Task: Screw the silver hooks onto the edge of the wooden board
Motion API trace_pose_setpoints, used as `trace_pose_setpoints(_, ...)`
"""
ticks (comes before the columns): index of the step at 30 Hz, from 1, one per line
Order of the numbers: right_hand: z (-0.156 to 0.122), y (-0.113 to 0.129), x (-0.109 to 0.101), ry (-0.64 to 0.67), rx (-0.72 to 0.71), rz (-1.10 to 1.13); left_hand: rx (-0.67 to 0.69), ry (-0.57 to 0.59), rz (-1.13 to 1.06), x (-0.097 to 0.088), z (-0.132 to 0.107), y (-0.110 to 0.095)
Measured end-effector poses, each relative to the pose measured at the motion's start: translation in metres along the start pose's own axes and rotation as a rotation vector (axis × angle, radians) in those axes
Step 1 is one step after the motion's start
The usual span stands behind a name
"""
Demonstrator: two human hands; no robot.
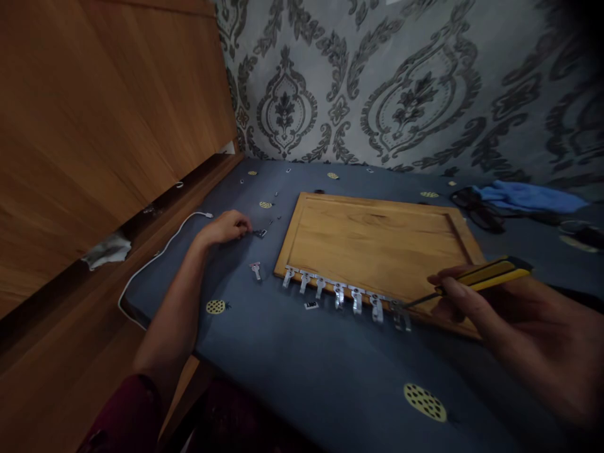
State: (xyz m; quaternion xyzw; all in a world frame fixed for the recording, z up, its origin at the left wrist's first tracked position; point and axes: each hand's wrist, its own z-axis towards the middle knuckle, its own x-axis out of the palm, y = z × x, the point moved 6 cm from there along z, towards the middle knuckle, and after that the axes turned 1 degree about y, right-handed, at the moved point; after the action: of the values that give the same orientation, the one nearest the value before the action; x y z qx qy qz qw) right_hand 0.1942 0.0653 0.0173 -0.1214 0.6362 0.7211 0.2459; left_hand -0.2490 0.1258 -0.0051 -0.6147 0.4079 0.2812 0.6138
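Observation:
My right hand (476,302) is closed round a yellow-and-black screwdriver (486,275); its tip rests at the last of several metal hooks (340,292) fixed along the near edge of a wooden board (377,242). My left hand (226,226) reaches out to the left with fingers curled, pinching at a small dark part (259,233) on the blue sheet. One loose metal hook (255,270) lies between that hand and the board. A small white-and-black piece (311,305) lies just below the row of hooks.
A blue patterned sheet (302,365) covers the surface, with tiny screws scattered near the back. A white cable (160,251) runs along the left edge by a wooden panel (94,126). Glasses (474,211) and a blue cloth (523,196) lie at back right.

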Motion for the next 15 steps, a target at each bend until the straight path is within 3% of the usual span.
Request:
trace_pose_setpoints(8, 0.002, -0.003, 0.002, -0.013, -0.003, 0.013, -0.037, 0.057, -0.033, 0.002, -0.001, 0.002)
trace_pose_setpoints(15, 0.0, 0.012, -0.004, -0.04, -0.135, -0.007, -0.003, -0.077, -0.07, -0.004, 0.0, 0.001)
